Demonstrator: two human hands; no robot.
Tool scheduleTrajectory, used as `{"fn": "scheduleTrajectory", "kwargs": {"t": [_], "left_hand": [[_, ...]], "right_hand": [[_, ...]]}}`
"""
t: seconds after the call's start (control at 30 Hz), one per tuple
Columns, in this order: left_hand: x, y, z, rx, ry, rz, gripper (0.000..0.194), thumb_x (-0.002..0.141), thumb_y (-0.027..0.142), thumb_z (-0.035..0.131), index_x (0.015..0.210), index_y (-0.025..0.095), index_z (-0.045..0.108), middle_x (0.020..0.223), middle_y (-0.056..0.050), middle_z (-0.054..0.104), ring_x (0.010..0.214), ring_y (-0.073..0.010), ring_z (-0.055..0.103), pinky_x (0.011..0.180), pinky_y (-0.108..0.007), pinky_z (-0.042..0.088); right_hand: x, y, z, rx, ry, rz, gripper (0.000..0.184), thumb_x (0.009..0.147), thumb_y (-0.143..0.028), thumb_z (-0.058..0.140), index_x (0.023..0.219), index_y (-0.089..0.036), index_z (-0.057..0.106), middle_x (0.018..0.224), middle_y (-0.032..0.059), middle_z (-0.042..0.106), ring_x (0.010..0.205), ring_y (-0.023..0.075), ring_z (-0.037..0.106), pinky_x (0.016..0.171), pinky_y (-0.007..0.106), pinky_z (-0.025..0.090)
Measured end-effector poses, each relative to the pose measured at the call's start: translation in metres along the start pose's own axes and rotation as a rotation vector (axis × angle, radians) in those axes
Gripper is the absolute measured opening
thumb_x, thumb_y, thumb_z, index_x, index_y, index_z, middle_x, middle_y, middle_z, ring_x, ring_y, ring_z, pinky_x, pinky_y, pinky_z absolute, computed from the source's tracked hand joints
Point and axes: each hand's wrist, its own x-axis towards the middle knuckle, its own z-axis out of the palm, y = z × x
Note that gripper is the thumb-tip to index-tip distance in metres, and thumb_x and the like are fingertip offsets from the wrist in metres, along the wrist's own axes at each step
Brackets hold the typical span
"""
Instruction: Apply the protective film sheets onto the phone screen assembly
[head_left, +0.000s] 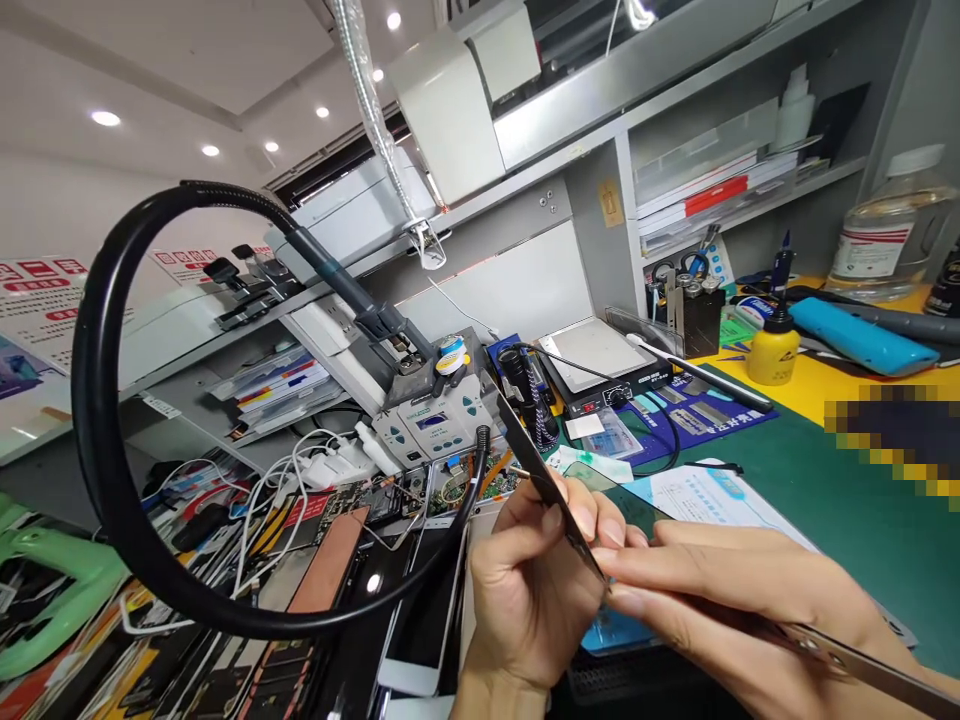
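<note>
A thin dark flat panel (541, 470), like a phone screen, is tilted and seen nearly edge-on. My left hand (525, 585) grips it between thumb and fingers along its lower half. At the panel's near lower corner, the thumb and index finger of my right hand (757, 590) are pinched together, touching its edge. A flat metal tool (885, 672) with small round studs, resembling tweezers, lies within my right hand and sticks out to the lower right. Behind the fingers shows a see-through greyish sheet (626, 500); whether it joins the panel, I cannot tell.
A thick black hose (94, 420) loops at left from a grey soldering station (435, 425). Phones and parts (322, 580) crowd the lower left. A hot plate (600, 365), yellow bottle (774, 350) and white printed sheet (720, 505) lie around the green mat (817, 470).
</note>
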Motion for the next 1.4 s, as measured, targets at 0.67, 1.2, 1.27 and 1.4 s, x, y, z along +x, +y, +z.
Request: {"fn": "scheduleTrajectory", "kwargs": {"t": [0.67, 1.2, 1.27, 1.4], "left_hand": [[-0.0015, 0.0033, 0.0014, 0.030, -0.024, 0.001, 0.013, 0.083, 0.009, 0.059, 0.083, 0.010, 0.072, 0.074, -0.004, 0.064, 0.078, -0.0170, 0.062, 0.085, -0.036, 0.047], [-0.0016, 0.0051, 0.0020, 0.088, -0.043, 0.001, 0.018, 0.087, 0.011, 0.055, 0.086, 0.012, 0.073, 0.076, -0.004, 0.065, 0.079, -0.0152, 0.058, 0.089, -0.036, 0.046], [-0.0017, 0.0054, 0.0019, 0.092, -0.039, 0.004, 0.017, 0.087, 0.011, 0.056, 0.085, 0.012, 0.073, 0.076, -0.005, 0.066, 0.078, -0.0155, 0.059, 0.089, -0.037, 0.046], [-0.0011, 0.0058, 0.0024, 0.078, -0.029, 0.015, 0.015, 0.086, 0.010, 0.057, 0.086, 0.013, 0.072, 0.075, -0.004, 0.066, 0.078, -0.0177, 0.061, 0.088, -0.040, 0.046]], "right_hand": [[0.0016, 0.0019, -0.0002, -0.093, -0.002, -0.081, 0.025, 0.085, -0.008, 0.071, 0.105, -0.023, 0.076, 0.077, -0.0030, 0.076, 0.063, 0.0097, 0.073, 0.064, 0.008, 0.057], [-0.0045, 0.0017, -0.0018, -0.213, -0.007, -0.083, 0.024, 0.089, -0.015, 0.072, 0.109, -0.027, 0.077, 0.103, 0.0004, 0.081, 0.087, 0.0169, 0.079, 0.064, 0.010, 0.060], [-0.0041, 0.0013, -0.0024, -0.216, -0.012, -0.076, 0.022, 0.089, -0.016, 0.071, 0.107, -0.027, 0.077, 0.100, 0.0004, 0.082, 0.082, 0.0163, 0.079, 0.064, 0.010, 0.060], [-0.0038, 0.0011, -0.0032, -0.234, -0.002, -0.090, 0.016, 0.089, -0.018, 0.071, 0.102, -0.025, 0.078, 0.092, 0.0014, 0.082, 0.078, 0.0170, 0.079, 0.061, 0.010, 0.060]]}}
